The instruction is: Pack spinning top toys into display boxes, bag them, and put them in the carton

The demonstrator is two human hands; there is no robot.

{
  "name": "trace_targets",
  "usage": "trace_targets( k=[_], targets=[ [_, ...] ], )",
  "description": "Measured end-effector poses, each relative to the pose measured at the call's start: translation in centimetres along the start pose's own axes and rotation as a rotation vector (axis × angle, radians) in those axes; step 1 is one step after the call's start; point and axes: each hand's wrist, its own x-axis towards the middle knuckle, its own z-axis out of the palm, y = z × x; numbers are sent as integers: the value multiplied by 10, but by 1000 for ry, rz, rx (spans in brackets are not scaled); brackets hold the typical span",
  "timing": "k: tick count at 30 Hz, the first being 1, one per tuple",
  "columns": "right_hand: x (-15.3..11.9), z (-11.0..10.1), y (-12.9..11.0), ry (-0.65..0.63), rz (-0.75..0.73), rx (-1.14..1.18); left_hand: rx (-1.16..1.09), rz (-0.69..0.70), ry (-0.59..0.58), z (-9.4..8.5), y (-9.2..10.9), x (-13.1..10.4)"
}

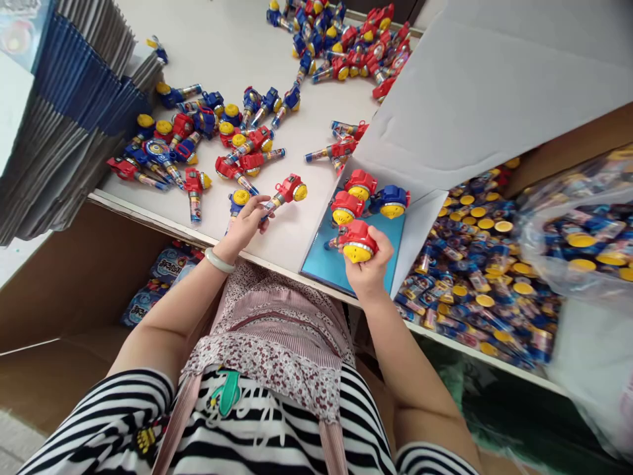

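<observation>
My left hand (247,227), a pale bangle on its wrist, pinches the clear tube end of a red toy (291,189) with a yellow cap, just above the white table (291,237). In my right hand (370,267) is a second red toy (357,239), its yellow cap tilted toward me. That toy is over the blue surface of an open display box (321,264). Behind it in the box are two red toys (347,207) and a blue toy (393,200), caps facing me. A blue toy (240,200) lies beside my left fingers.
Loose red and blue toys (252,142) lie at middle left, with a larger heap (341,39) at the back. Folded cardboard (79,86) is stacked on the left. Right of the box, many small yellow-capped tubes (475,277) lie near a clear plastic bag (568,218).
</observation>
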Motion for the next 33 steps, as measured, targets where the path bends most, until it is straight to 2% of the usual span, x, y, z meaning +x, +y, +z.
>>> trace_targets(
  k=[3,5,8,12,15,17,20,23,25,26,27,28,29,31,32,33],
  targets=[
    [6,-3,0,29,-33,27,-266,39,-128,2,8,-19],
    [11,-5,-1,12,-60,62,-365,45,-169,6,12,-29],
    [14,0,0,-51,-86,81,-463,88,-199,9,13,-37],
    [8,15,7,-169,-28,127,-560,152,-250,11,9,-42],
    [11,7,4,-252,-27,101,-585,156,-321,14,7,-48],
    [17,-10,-9,-261,-56,22,-596,156,-389,19,5,-55],
    [23,-34,-43,-149,-104,-26,-580,183,-523,35,7,-68],
    [21,-39,-76,-82,-139,72,-475,269,-697,49,13,-80],
    [17,-36,-85,-30,-143,106,-298,377,-782,46,17,-83],
    [14,-36,-84,19,-135,101,-167,441,-764,39,19,-82],
    [10,-37,-80,75,-127,78,-19,503,-675,27,19,-79],
    [6,-39,-74,126,-129,39,143,545,-512,11,17,-74],
    [2,-41,-66,161,-144,-7,314,550,-298,-7,14,-68],
    [-7,-44,-51,160,-205,-71,641,451,132,-43,2,-52],
    [-11,-43,-45,123,-235,-73,794,361,239,-58,-5,-43],
    [-15,-40,-41,84,-255,-62,927,279,287,-70,-13,-35]
  ],
)
